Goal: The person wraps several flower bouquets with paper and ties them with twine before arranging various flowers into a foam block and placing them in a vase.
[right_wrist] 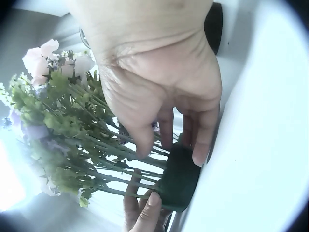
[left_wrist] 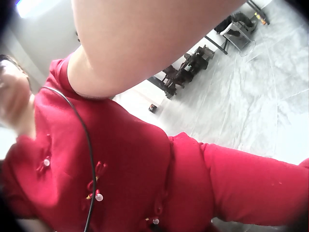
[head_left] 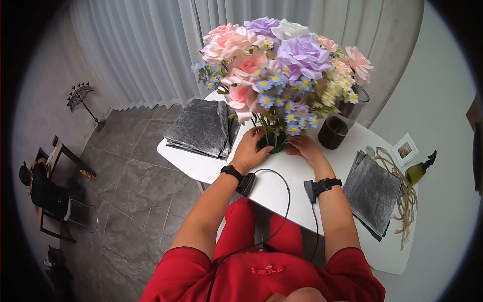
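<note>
Pink, purple, white and blue flowers (head_left: 302, 58) stand upright on stems in a dark green base (head_left: 272, 143) on the white table. The left hand (head_left: 249, 150) curves round the left side of the base, its thumb against the front. On the other side is the right hand (head_left: 304, 147), fingers bent at the base. In the right wrist view the stems (right_wrist: 111, 154) rise from the green block (right_wrist: 180, 179); the right hand (right_wrist: 164, 92) has its fingertips at its edge, and fingers of the left hand (right_wrist: 145, 210) touch it opposite. The left wrist view shows neither hand.
Dark grey sheets (head_left: 197, 127) lie stacked at the table's left; more sheets (head_left: 371, 191) lie at the right beside twine (head_left: 404, 201), a small framed picture (head_left: 404, 150) and a green bottle (head_left: 415, 173). A dark glass vase (head_left: 332, 132) stands behind the right hand.
</note>
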Action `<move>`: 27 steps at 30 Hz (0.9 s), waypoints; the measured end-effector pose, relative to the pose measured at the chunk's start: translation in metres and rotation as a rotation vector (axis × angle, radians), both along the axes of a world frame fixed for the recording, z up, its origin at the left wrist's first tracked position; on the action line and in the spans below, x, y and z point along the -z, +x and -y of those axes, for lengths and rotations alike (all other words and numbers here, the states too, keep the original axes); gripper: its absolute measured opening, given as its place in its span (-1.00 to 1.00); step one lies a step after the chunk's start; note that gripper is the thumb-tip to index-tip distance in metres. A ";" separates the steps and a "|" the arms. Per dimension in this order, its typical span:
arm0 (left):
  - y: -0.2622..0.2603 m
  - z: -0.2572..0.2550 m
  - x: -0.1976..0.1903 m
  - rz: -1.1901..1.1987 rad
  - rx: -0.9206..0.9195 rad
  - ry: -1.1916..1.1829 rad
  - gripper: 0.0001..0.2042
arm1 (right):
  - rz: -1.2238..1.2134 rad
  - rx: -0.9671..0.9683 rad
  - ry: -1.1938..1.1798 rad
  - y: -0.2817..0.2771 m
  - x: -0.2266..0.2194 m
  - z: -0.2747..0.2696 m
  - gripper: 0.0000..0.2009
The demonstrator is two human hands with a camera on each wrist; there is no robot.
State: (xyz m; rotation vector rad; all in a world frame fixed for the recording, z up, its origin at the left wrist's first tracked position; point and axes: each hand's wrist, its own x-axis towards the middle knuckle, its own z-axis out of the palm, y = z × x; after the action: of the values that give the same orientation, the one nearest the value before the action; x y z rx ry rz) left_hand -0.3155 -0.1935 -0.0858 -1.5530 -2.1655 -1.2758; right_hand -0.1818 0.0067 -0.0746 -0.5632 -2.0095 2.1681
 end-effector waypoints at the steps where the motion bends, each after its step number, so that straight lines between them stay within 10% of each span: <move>1: 0.003 0.001 -0.002 -0.018 -0.007 0.001 -0.47 | 0.004 0.018 -0.090 0.000 0.001 -0.003 -0.62; 27: 0.007 0.004 -0.008 0.123 -0.027 0.055 -0.60 | -0.025 0.045 0.013 0.005 0.001 0.004 -0.70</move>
State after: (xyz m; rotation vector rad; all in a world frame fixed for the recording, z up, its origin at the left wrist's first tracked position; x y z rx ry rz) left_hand -0.3090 -0.1979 -0.0782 -1.4556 -2.1957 -1.4444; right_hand -0.1769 0.0028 -0.0756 -0.5702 -1.9778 2.1238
